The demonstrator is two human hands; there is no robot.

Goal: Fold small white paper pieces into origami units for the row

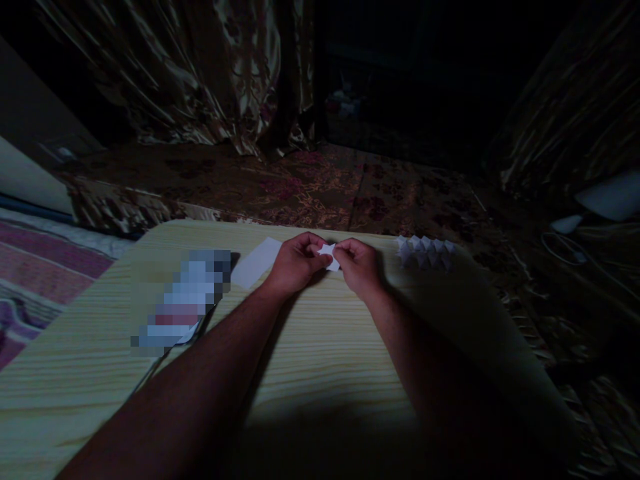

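Between my two hands is a small white folded paper with pointed corners, held just above the far part of the wooden table. My left hand pinches it from the left, its thumb lying across the front. From the right, the thumb and fingers of my right hand are closed on its edge. My fingers cover part of the paper. Just left of my left hand lies a flat white paper sheet. Several folded white pointed paper pieces stand grouped on the table to the right of my right hand.
A blurred-out device with a cable lies on the left of the pale wood-grain table. Striped bedding is at the left. Patterned cloth and shiny curtains stand behind; a white lamp-like object is at far right.
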